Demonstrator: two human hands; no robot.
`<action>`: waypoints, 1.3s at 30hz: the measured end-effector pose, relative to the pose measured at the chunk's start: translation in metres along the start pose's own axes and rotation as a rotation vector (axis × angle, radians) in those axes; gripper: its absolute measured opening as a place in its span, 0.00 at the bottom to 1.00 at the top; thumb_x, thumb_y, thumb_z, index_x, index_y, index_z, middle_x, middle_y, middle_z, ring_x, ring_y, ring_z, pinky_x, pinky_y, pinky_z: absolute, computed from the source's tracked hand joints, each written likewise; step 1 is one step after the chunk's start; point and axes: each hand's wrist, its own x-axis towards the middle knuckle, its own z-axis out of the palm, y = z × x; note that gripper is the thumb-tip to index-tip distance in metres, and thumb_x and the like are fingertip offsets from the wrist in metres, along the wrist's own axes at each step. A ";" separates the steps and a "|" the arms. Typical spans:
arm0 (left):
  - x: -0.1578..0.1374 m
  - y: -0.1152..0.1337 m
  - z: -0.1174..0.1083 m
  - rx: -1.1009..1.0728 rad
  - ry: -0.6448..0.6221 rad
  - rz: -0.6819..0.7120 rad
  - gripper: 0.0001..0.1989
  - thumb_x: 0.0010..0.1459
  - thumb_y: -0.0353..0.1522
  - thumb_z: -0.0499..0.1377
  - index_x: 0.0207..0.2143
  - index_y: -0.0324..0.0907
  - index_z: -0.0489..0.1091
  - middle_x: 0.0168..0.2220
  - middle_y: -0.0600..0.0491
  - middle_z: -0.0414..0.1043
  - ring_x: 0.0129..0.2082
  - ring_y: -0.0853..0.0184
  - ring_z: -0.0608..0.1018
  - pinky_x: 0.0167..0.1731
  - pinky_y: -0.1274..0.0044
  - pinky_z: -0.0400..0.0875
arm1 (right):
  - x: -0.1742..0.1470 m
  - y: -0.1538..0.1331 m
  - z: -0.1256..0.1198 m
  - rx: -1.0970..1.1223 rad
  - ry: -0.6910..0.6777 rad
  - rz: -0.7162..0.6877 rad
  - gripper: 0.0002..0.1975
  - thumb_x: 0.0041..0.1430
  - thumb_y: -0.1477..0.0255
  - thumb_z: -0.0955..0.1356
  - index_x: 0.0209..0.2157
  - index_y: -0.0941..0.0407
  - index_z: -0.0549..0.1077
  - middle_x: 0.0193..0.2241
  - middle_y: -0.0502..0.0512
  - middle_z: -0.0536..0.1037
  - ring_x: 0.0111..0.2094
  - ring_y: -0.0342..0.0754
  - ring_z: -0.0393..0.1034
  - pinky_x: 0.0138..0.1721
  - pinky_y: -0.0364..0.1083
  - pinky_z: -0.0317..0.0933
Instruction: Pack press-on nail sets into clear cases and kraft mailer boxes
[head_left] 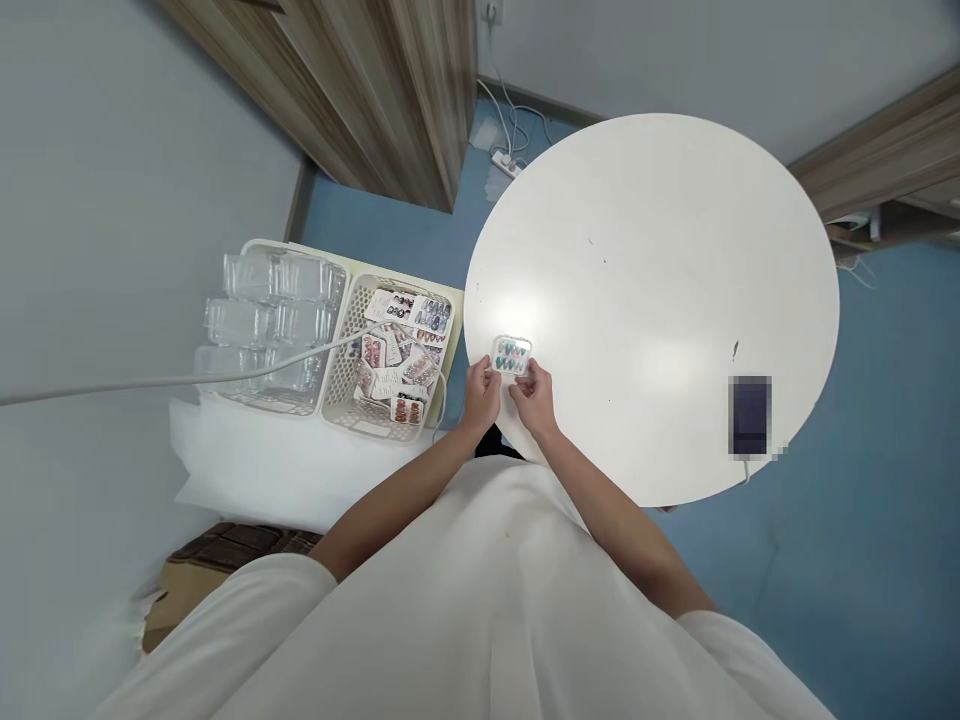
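Note:
Between my two hands, over the near left edge of a round white table (660, 270), is a small clear box of press-on nails (512, 355) in teal and pink rows. My left hand (482, 392) grips its lower left corner with thumb and fingers. At the lower right corner, my right hand (534, 397) pinches the box in the same way. To the left, a white basket (337, 385) holds several cards of press-on nails (405, 345) in assorted colours. Beside it, another white basket (255, 243) contains stacked clear plastic boxes (300, 325).
A pale cable (300, 357) crosses over both baskets. At the table's right edge lies a pixelated dark device (750, 415) with a cord. A power strip (506, 163) is on the blue floor behind the table. A brown cardboard box (184, 595) stands at lower left.

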 end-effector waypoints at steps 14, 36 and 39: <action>0.022 -0.003 -0.007 -0.125 -0.023 0.121 0.21 0.61 0.37 0.45 0.57 0.45 0.55 0.57 0.46 0.56 0.55 0.63 0.64 0.53 0.71 0.60 | 0.020 -0.007 0.018 0.038 0.026 -0.080 0.34 0.47 0.72 0.64 0.58 0.50 0.52 0.53 0.57 0.53 0.50 0.48 0.61 0.54 0.51 0.57; -0.055 -0.037 0.016 -0.210 -0.013 0.148 0.32 0.59 0.40 0.50 0.62 0.49 0.39 0.65 0.49 0.35 0.63 0.60 0.47 0.58 0.66 0.50 | -0.040 0.005 -0.053 0.036 -0.372 -0.022 0.22 0.48 0.65 0.67 0.47 0.54 0.67 0.45 0.57 0.70 0.39 0.47 0.70 0.47 0.52 0.61; -0.079 -0.048 0.018 -0.166 0.027 0.169 0.31 0.58 0.40 0.51 0.61 0.47 0.44 0.64 0.47 0.39 0.62 0.60 0.50 0.58 0.67 0.52 | -0.056 0.018 -0.061 0.011 -0.386 -0.032 0.18 0.48 0.65 0.66 0.43 0.55 0.69 0.40 0.56 0.72 0.33 0.44 0.70 0.44 0.50 0.62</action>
